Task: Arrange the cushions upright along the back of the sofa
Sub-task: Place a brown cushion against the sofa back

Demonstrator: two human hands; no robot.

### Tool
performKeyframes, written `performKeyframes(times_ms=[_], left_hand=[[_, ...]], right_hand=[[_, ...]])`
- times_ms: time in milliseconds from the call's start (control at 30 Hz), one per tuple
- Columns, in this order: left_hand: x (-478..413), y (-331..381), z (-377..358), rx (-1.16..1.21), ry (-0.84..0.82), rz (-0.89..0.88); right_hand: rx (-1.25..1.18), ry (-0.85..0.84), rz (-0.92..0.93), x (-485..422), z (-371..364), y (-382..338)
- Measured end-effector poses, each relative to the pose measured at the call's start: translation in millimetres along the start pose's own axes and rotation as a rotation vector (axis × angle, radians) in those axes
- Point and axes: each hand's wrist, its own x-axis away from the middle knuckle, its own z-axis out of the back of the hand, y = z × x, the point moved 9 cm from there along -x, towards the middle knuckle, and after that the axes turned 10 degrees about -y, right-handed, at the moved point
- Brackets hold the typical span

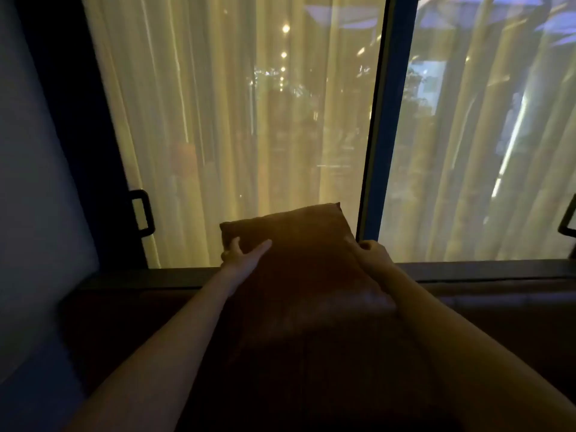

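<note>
A dark brown cushion point(299, 247) stands upright against the sofa back point(486, 304), its top edge rising above the window sill. My left hand point(241, 252) grips its upper left side, thumb on the front face. On the cushion's right edge, my right hand point(372, 252) holds it with the fingers wrapped round. The room is dim, and the lower part of the cushion merges with the dark sofa. No other cushion can be made out.
Behind the sofa runs a dark window sill point(467, 269) below large panes with sheer curtains point(249, 135). A blue vertical frame point(386, 120) divides the panes. A black handle point(141, 213) is at the left, and a pale wall point(37, 182) stands at the far left.
</note>
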Motion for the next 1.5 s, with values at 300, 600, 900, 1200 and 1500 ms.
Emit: performKeyframes(times_ms=[300, 600, 900, 1200, 1500], left_hand=[[-29, -54, -21, -0.053, 0.026, 0.146], [-30, -76, -21, 0.216, -0.047, 0.256], [14, -70, -12, 0.296, 0.120, 0.028], [117, -124, 22, 0.258, 0.166, -0.026], [215, -267, 38, 0.224, 0.108, 0.108]], right_hand=[[-0.026, -0.066, -0.136, -42, -6, 61], [-0.237, 0.056, -0.196, -66, -6, 94], [-0.250, 0.185, -0.010, -12, -3, 80], [-0.306, 0.224, -0.015, 103, -59, 96], [-0.332, 0.181, -0.192, 229, -171, 185]])
